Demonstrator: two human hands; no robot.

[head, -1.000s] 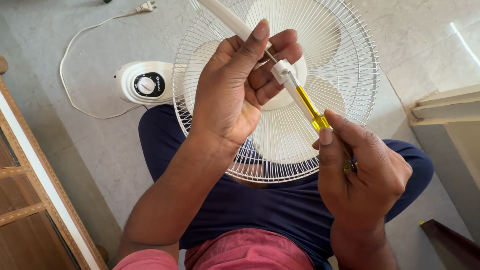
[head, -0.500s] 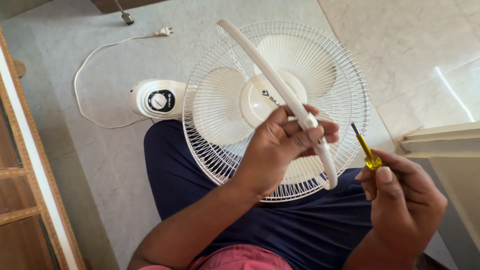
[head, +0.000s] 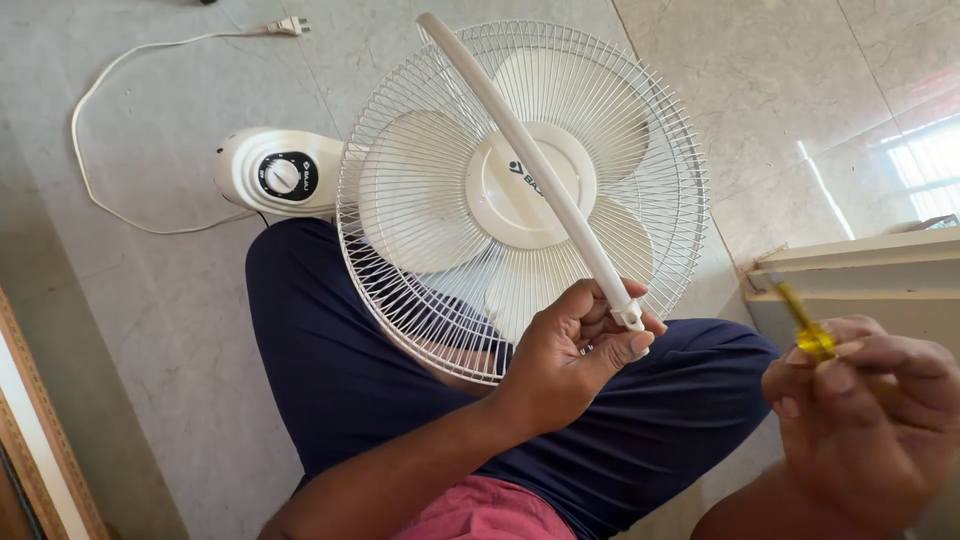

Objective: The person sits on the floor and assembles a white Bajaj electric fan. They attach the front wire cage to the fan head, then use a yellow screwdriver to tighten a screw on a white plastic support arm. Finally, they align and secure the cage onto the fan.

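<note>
The left hand (head: 570, 360) is closed around one end of a curved white rim strip (head: 530, 165), pinched near its small clamp tab, so that the strip is held free in the air across the front of the white fan guard (head: 420, 300), while the right hand (head: 870, 420) is curled around a yellow-handled screwdriver (head: 805, 325) held well apart from the strip. The strip is judged to be already off the guard, whereas the guard itself is seen in place over the blades, resting against the lap on the floor (head: 180, 300). The right hand is blurred, the screwdriver's tip cannot be made out, and any screw is not visible.
</note>
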